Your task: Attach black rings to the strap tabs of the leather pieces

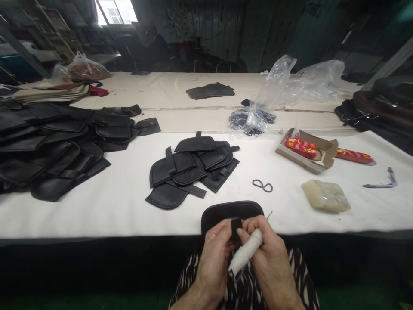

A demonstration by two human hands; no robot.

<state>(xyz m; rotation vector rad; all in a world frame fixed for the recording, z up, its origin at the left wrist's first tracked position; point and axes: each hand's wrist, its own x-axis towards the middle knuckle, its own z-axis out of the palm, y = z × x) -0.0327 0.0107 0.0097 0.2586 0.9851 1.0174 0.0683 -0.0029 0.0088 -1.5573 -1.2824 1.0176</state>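
Close to my lap, a black leather-like piece with a rounded edge leans at the table's front edge. My left hand pinches a short black strap in front of it. The fingertips of my right hand meet the strap from the other side. That same hand also grips a tool with a white wrapped handle; a thin metal tip sticks out beyond the knuckles. Two black D-shaped rings lie on the white cloth ahead. Part of the strap is hidden by my fingers.
Several black strapped pieces are piled ahead, with a larger heap at left. To the right are a cardboard box with red packets, a yellowish block and a bent grey tool. A clear plastic bag lies behind.
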